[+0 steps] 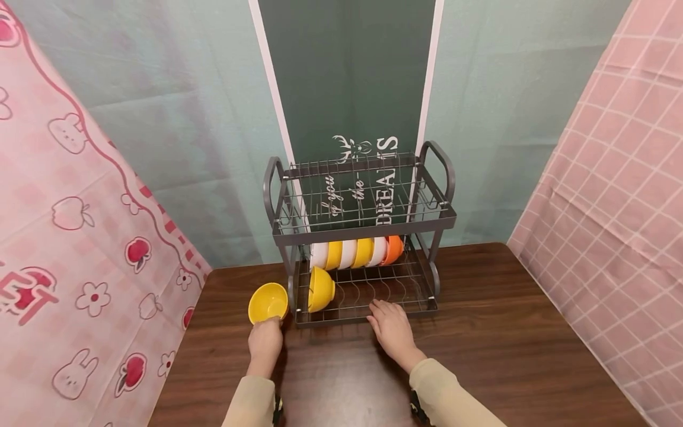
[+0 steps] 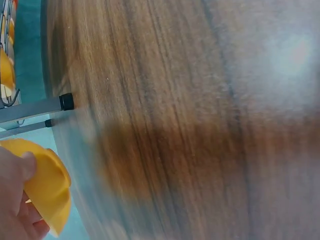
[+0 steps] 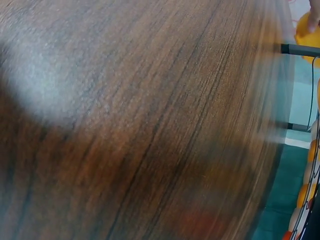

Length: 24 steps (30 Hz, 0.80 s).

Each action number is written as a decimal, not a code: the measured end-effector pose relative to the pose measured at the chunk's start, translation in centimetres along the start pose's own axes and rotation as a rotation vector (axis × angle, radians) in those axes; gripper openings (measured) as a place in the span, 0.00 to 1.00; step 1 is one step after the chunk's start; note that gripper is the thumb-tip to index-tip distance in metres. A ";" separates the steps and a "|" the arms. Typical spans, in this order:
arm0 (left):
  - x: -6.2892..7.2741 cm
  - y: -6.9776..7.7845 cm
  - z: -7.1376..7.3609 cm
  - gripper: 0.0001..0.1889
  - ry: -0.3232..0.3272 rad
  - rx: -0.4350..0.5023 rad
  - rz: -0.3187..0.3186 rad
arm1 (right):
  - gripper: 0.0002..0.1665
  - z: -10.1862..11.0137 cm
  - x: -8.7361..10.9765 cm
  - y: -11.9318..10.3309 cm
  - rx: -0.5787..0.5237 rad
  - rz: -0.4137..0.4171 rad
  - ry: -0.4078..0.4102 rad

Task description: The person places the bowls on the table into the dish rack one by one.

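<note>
My left hand (image 1: 265,343) grips the near rim of a yellow bowl (image 1: 268,302), held just left of a two-tier dish rack (image 1: 368,230). In the left wrist view, the thumb lies on the outer wall of that bowl (image 2: 49,185). Another yellow bowl (image 1: 322,290) stands on its side at the front left of the rack's lower tier. Behind it runs a row of white, yellow and orange bowls (image 1: 363,253), also on edge. My right hand (image 1: 393,329) rests at the lower tier's front edge, holding nothing, its fingers loosely extended.
The rack's upper tier (image 1: 363,196) has wire slots and tall side handles (image 1: 449,172). Below is a dark wooden table (image 1: 496,332). A green curtain (image 1: 203,148) hangs behind, with pink cloths (image 1: 603,196) at both sides.
</note>
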<state>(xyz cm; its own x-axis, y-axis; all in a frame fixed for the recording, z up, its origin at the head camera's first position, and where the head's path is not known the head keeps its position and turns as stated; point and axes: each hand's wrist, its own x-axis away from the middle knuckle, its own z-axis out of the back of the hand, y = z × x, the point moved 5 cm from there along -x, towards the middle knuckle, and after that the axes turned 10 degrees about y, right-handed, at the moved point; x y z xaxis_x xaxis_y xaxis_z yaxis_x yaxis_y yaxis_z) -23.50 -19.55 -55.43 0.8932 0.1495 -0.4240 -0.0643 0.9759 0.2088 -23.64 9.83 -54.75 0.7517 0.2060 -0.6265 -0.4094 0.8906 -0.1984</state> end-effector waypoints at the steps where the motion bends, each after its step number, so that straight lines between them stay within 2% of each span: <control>1: 0.1 0.0 0.2 0.08 0.019 0.002 -0.002 | 0.18 0.0 0.0 0.0 0.001 0.001 0.004; 6: 0.9 0.1 1.2 0.09 0.147 0.002 -0.037 | 0.18 -0.1 0.0 0.0 0.004 0.002 0.011; 15: 1.8 1.1 3.1 0.10 0.354 0.057 -0.041 | 0.18 -0.3 -0.1 0.0 -0.003 -0.004 0.023; 18: 1.9 1.6 3.7 0.09 0.393 0.077 -0.043 | 0.17 -0.3 -0.1 -0.1 -0.007 0.000 0.039; 24: 2.5 3.2 5.2 0.05 0.413 0.116 -0.033 | 0.16 0.1 0.2 -0.3 -0.023 -0.015 0.068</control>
<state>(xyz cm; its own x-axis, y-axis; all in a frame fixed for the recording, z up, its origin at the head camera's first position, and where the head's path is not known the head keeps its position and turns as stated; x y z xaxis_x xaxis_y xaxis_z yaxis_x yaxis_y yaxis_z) -19.16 -16.91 -51.24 0.6394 0.1926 -0.7443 0.0332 0.9603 0.2770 -23.34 9.67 -54.79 0.7214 0.1636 -0.6730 -0.4106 0.8835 -0.2253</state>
